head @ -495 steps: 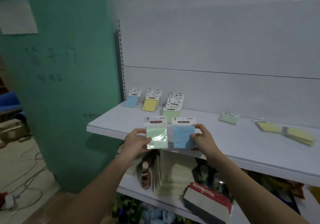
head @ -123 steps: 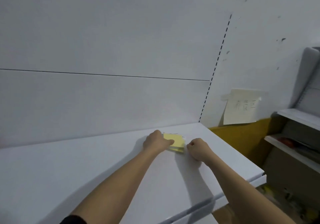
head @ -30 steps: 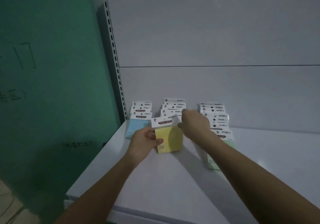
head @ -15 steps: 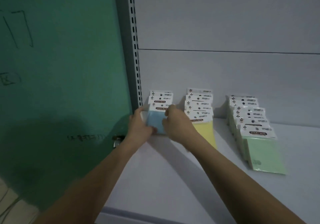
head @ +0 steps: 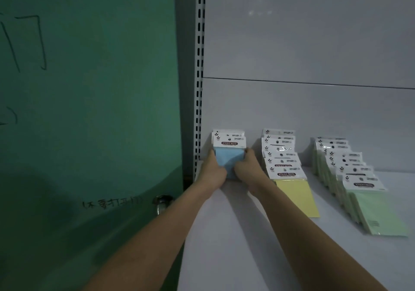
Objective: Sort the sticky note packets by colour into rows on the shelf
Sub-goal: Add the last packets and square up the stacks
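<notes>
Half a second ago both hands were already at the blue row, with the right hand lying over the front packet and hiding most of it. Now the two hands have parted to the packet's sides, so its blue face and white header card show between them. One second ago the hands were at the yellow row, holding a yellow packet; that packet now lies at the front of its row.

The left hand grips the left edge of the front blue sticky note packet with the white "STICKY NOTE" header card, its thumb up along that edge. The right hand grips the right edge, fingers curled round the side. Both forearms reach forward and slightly left, nearly parallel, wrists low over the white metal shelf. The packet stands tilted back against the other blue packets behind it, at the far left of the shelf, just beside the perforated grey upright post.

Just right of the right hand runs the row of yellow sticky note packets with white header cards, overlapping one another toward the back panel, the front one flat on the shelf. Further right, well apart from both hands, lies the row of pale green sticky note packets with white header cards, stepped the same way. Left of the left hand stands a green painted wall with dark handwritten marks.
</notes>
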The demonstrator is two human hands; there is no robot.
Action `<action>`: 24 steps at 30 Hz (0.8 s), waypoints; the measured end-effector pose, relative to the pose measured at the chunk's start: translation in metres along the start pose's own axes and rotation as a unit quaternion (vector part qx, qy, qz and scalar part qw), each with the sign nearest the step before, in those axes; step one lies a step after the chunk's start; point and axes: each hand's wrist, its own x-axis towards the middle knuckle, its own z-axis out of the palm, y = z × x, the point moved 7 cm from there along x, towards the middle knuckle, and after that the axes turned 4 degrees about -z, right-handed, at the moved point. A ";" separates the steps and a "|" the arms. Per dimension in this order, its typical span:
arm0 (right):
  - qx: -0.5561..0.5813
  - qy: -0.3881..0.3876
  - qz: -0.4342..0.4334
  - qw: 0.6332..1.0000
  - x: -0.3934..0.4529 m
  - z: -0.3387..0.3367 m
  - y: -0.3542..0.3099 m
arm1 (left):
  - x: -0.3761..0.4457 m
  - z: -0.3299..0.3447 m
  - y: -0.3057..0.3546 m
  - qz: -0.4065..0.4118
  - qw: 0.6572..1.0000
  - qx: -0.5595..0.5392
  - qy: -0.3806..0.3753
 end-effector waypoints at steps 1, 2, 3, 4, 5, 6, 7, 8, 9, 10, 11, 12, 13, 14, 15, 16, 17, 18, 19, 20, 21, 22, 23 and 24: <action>-0.005 0.004 -0.011 1.000 0.001 0.000 -0.001 | 0.003 0.001 -0.001 0.011 1.000 0.004 0.017; -0.009 0.010 -0.026 1.000 0.002 0.000 0.001 | 0.004 0.000 -0.001 0.024 0.999 0.010 0.037; -0.008 0.017 -0.047 0.999 0.003 0.000 0.005 | 0.003 -0.002 -0.001 0.036 0.998 0.020 0.056; -0.008 0.022 -0.066 0.998 0.002 -0.001 0.008 | 0.002 -0.004 -0.002 0.043 0.996 0.035 0.068; -0.012 0.023 -0.084 0.996 0.002 -0.001 0.010 | 0.002 -0.005 -0.004 0.047 0.995 0.045 0.073; -0.023 0.022 -0.097 0.995 0.003 -0.001 0.011 | 0.003 -0.006 -0.006 0.047 0.995 0.052 0.072; -0.031 0.018 -0.109 0.993 0.004 0.000 0.012 | 0.004 -0.006 -0.006 0.048 0.995 0.057 0.069; -0.037 0.014 -0.115 0.993 0.004 0.001 0.013 | 0.003 -0.005 -0.005 0.050 0.995 0.057 0.066; -0.039 0.007 -0.125 0.991 0.004 0.003 0.011 | 0.003 -0.004 -0.004 0.053 0.995 0.054 0.064; -0.038 -0.002 -0.134 0.990 0.004 0.005 0.010 | 0.003 -0.004 -0.003 0.054 0.995 0.048 0.063; -0.029 -0.013 -0.139 0.990 0.005 0.008 0.009 | 0.004 -0.004 -0.003 0.052 0.996 0.041 0.065; -0.016 -0.023 -0.138 0.990 0.006 0.010 0.010 | 0.005 -0.005 -0.003 0.048 0.996 0.032 0.070; -0.003 -0.028 -0.134 0.991 0.009 0.011 0.013 | 0.006 -0.007 -0.004 0.044 0.996 0.018 0.073; 0.001 -0.029 -0.130 0.991 0.010 0.010 0.015 | 0.006 -0.009 -0.006 0.041 0.996 0.003 0.074; -0.001 -0.025 -0.130 0.991 0.012 0.009 0.015 | 0.007 -0.010 -0.006 0.043 0.996 -0.007 0.074; -0.003 -0.019 -0.129 0.991 0.014 0.008 0.015 | 0.007 -0.010 -0.006 0.043 0.996 -0.003 0.074; -0.003 -0.015 -0.126 0.992 0.015 0.007 0.016 | 0.005 -0.009 -0.005 0.043 0.996 0.013 0.076; -0.004 -0.012 -0.122 0.992 0.015 0.006 0.016 | 0.004 -0.008 -0.004 0.042 0.995 0.032 0.079; -0.004 -0.015 -0.117 0.993 0.015 0.007 0.016 | 0.003 -0.007 -0.002 0.043 0.994 0.047 0.085; -0.003 -0.022 -0.116 0.993 0.013 0.008 0.015 | 0.002 -0.006 -0.001 0.046 0.993 0.057 0.090; -0.004 -0.024 -0.120 0.992 0.012 0.009 0.014 | 0.003 -0.005 0.000 0.051 0.992 0.063 0.094; -0.008 -0.022 -0.128 0.992 0.012 0.009 0.012 | 0.003 -0.004 0.001 0.056 0.992 0.068 0.095; -0.011 -0.020 -0.133 0.991 0.011 0.010 0.012 | 0.003 -0.004 0.001 0.059 0.991 0.069 0.094; -0.013 -0.018 -0.135 0.991 0.010 0.010 0.012 | 0.003 -0.004 0.001 0.057 0.992 0.068 0.090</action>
